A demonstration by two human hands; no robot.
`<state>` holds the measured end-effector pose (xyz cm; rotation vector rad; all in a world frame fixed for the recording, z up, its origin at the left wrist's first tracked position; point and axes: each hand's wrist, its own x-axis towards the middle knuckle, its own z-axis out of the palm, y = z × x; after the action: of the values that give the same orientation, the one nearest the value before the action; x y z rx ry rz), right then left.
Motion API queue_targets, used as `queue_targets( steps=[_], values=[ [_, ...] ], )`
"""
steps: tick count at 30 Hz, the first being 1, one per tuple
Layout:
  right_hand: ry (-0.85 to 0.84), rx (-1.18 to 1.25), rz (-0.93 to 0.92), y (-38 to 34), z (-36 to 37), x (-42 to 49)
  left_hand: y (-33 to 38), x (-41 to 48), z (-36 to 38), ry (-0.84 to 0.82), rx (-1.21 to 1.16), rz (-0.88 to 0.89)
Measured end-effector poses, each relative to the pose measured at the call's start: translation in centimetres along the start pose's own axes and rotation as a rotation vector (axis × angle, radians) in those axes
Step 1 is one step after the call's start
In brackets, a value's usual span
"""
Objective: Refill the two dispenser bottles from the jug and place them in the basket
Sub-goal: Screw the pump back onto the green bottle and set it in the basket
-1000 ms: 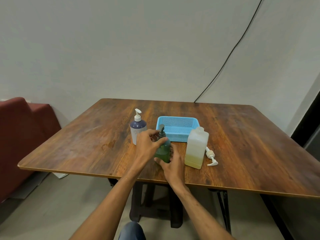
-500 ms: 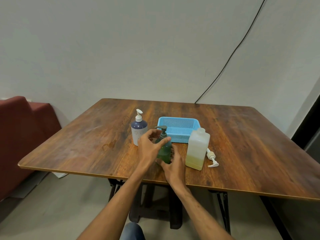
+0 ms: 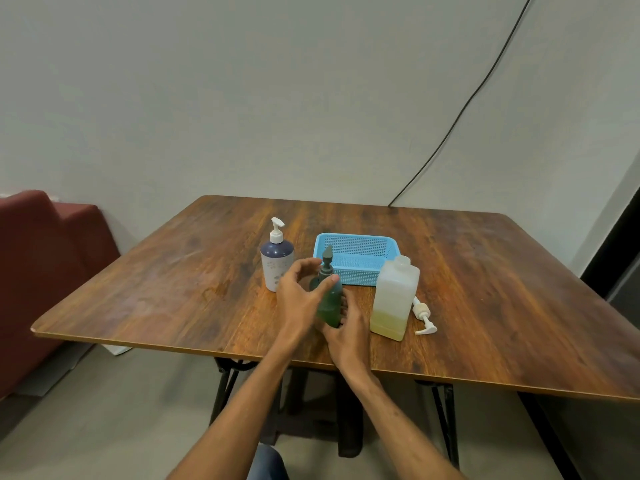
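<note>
Nearest, the right hand (image 3: 347, 332) wraps its fingers round the lower body of the green dispenser bottle (image 3: 330, 304), which stands upright near the front edge of the wooden table (image 3: 173, 289). The left hand (image 3: 300, 299) curls round the bottle's neck under the pump, thumb across the shoulder. At 3 o'clock of it, just beside, stands the uncapped jug (image 3: 394, 296), with yellowish liquid low in it; a loose white pump (image 3: 424, 316) lies beyond the jug at 3 o'clock. At 10 o'clock stands the navy-topped dispenser bottle (image 3: 277, 263). At 1 o'clock, farther back, sits the blue basket (image 3: 360, 273)
</note>
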<state>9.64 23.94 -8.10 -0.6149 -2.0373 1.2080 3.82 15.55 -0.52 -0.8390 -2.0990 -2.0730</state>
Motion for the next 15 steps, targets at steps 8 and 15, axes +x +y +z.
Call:
queue_targets(
  steps=[8, 15],
  values=[
    [-0.012, 0.012, -0.004, 0.1, 0.1, 0.0, 0.2, 1.1, -0.8, -0.195, 0.048, 0.007],
    [-0.014, 0.014, 0.008, 0.3, 0.2, 0.2, 0.6, 0.2, -1.1, -0.175, -0.081, -0.008]
  ],
)
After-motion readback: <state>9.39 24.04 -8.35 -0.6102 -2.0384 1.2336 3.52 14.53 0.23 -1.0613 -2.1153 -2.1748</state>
